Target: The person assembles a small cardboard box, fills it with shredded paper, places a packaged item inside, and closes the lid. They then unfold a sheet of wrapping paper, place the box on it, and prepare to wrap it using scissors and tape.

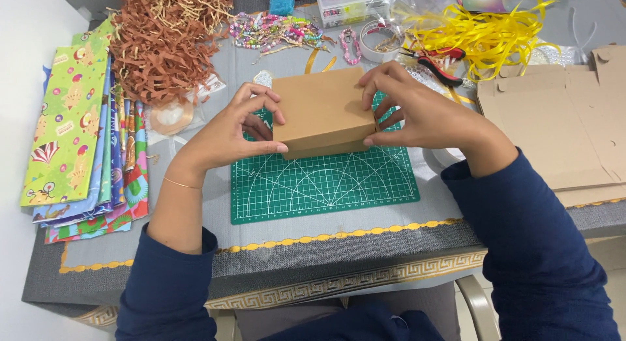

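One brown box [323, 109] between two hands.

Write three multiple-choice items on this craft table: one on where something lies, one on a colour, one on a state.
1. Where does the brown box sit?
A. on the green cutting mat
B. on the wrapping paper sheets
C. on the flat cardboard

2. What colour is the loose ribbon at the far right of the table?
A. red
B. yellow
C. white

3. How is the box held?
A. by one hand only
B. by no hand
C. between both hands

Answers:
1. A, the box rests on the mat's far edge.
2. B, the curled ribbon strands are bright yellow.
3. C, the left hand grips its left end and the right hand its right end, with the lid on.
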